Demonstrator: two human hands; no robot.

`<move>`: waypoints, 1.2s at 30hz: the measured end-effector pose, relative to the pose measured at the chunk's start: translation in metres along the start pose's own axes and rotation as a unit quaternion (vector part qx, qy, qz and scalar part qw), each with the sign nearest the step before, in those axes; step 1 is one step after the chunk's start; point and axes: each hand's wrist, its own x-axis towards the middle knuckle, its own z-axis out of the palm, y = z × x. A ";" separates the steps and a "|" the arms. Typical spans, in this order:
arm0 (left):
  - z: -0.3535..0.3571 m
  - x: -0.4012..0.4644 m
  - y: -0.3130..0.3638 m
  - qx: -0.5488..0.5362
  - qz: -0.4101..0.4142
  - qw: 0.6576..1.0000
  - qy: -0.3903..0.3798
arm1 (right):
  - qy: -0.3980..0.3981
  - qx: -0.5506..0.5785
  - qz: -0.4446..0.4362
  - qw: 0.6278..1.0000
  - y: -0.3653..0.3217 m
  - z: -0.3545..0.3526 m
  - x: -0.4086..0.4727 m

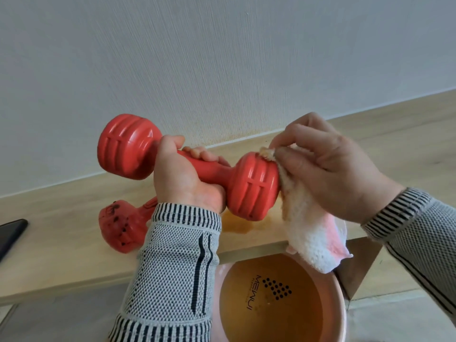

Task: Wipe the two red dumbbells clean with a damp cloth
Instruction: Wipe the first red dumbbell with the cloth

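Pink basin (341, 314) sits lowest in view, holding brownish water, printed lettering and a dot pattern visible on its bottom. Left hand (183, 177), knit striped sleeve (170, 267) on the forearm, grips the handle of one red dumbbell (254, 186), fingers curled tight round it, held above a pale wooden shelf (61, 228) against a white wall (197, 58). Right hand (328, 166) pinches a white-and-pink cloth (308, 233) against the dumbbell's right end, fingertips pressed together on the fabric; the rest of the cloth hangs over the basin. Second red dumbbell (118, 225), marked with dark smudges, lies on the shelf behind the left forearm. Brown puddle (237, 224) on the shelf beneath the held dumbbell. Dark phone (11, 234) at the left edge.
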 end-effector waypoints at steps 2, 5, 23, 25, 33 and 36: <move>0.003 -0.001 -0.001 0.009 -0.002 1.000 -0.005 | 0.006 0.016 0.020 1.000 0.001 0.000 0.000; 0.004 0.000 -0.002 0.015 0.003 1.000 -0.008 | 0.004 0.015 -0.004 1.000 -0.007 0.002 -0.001; -0.003 0.008 -0.004 0.024 0.004 1.000 0.004 | -0.033 0.011 -0.002 0.999 -0.004 0.002 0.004; -0.004 0.011 -0.003 0.030 0.003 1.000 0.006 | -0.050 0.025 -0.012 0.998 -0.007 0.005 0.001; -0.005 0.011 0.004 -0.001 0.009 1.000 0.020 | 0.002 0.040 0.031 0.999 -0.001 0.017 0.005; -0.006 0.014 0.006 -0.018 -0.003 0.999 0.028 | 0.029 0.045 0.019 0.998 -0.004 0.022 0.000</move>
